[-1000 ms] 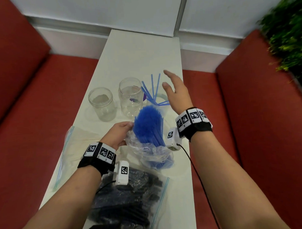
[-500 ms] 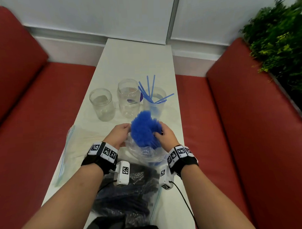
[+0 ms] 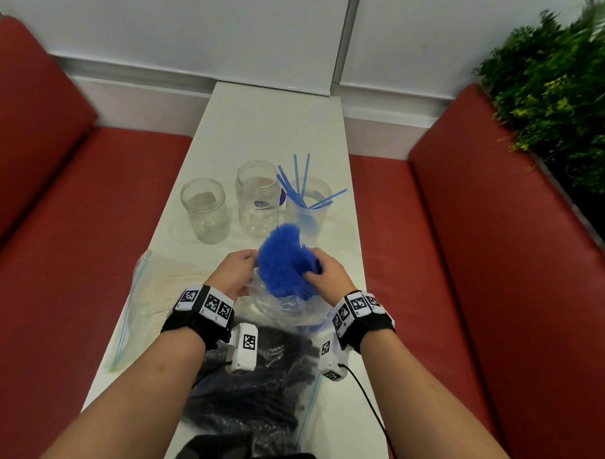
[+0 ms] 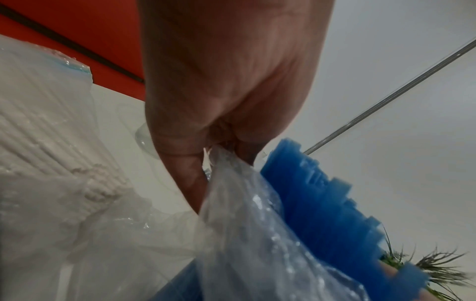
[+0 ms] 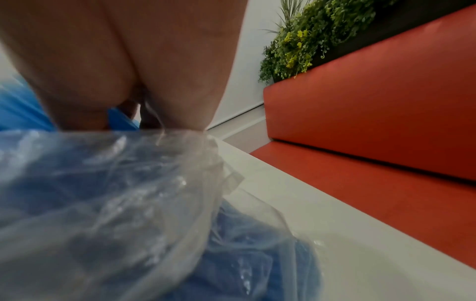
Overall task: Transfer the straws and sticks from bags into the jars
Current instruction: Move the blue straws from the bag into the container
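Observation:
A thick bundle of blue straws [image 3: 283,257] [image 4: 319,201] stands up out of a crumpled clear bag [image 3: 290,307] [image 5: 108,193] at the table's middle. My left hand [image 3: 236,274] [image 4: 221,150] pinches the bag's rim on the left side. My right hand [image 3: 325,275] [image 5: 136,110] grips part of the blue straws on the right. Behind them stand three clear jars: a left jar [image 3: 204,210], a middle jar [image 3: 257,196], and a right jar [image 3: 309,208] that holds several blue straws [image 3: 299,186].
A bag of white sticks [image 3: 159,289] [image 4: 43,126] lies left on the white table [image 3: 277,123]. A bag of black straws [image 3: 259,395] lies under my wrists. Red bench seats [image 3: 466,258] flank the table, with green plants [image 3: 557,93] at the right.
My right hand came back from the right jar, where it left blue straws, and now grips the bundle in the bag. The left hand kept its hold on the bag.

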The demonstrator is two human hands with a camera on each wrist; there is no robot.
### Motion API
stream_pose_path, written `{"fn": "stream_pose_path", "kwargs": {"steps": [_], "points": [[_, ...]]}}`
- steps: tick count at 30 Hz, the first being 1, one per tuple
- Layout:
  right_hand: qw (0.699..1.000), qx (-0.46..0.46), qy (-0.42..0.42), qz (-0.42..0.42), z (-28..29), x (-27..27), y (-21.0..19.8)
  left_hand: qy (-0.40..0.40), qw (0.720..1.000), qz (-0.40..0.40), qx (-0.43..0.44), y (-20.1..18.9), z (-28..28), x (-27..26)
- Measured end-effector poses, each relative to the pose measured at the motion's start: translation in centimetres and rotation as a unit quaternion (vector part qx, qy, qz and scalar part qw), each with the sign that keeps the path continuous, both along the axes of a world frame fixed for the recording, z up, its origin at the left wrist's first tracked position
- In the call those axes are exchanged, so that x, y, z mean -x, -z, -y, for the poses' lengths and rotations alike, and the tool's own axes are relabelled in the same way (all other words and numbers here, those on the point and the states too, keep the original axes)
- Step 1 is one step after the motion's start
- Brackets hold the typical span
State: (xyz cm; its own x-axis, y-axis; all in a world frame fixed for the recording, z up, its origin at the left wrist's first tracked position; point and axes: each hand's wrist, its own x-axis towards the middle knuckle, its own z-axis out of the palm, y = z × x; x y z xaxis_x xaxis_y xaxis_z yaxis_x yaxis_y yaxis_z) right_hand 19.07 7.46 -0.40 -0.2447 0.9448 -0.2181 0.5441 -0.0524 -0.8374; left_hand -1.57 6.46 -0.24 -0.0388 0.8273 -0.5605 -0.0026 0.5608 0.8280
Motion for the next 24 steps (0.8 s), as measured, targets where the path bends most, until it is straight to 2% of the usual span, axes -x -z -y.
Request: {"fn": "stream_pose_path", "kwargs": {"steps": [7,16,20,24], "points": [[0.989,-0.044,0.085,-0.114,-1.2,0.2,-1.3,0.000,1.000,0.028,0.009,0.3,-0.4,0.4],[0.992,-0.018,0.079,-0.097,-1.1,0.7,0.3,0.001,1.000,0.026,0.012,0.6,-0.9,0.2],[0.987,-0.056,0.088,-0.123,-3.2,0.7,-3.6,-0.006,0.999,0.049,0.014,0.8,-1.2,0.6],[0.987,-0.090,0.043,-0.125,-5.6,0.7,-7.8,-0.010,0.997,0.078,0.006,0.8,-1.7,0.6]]}}
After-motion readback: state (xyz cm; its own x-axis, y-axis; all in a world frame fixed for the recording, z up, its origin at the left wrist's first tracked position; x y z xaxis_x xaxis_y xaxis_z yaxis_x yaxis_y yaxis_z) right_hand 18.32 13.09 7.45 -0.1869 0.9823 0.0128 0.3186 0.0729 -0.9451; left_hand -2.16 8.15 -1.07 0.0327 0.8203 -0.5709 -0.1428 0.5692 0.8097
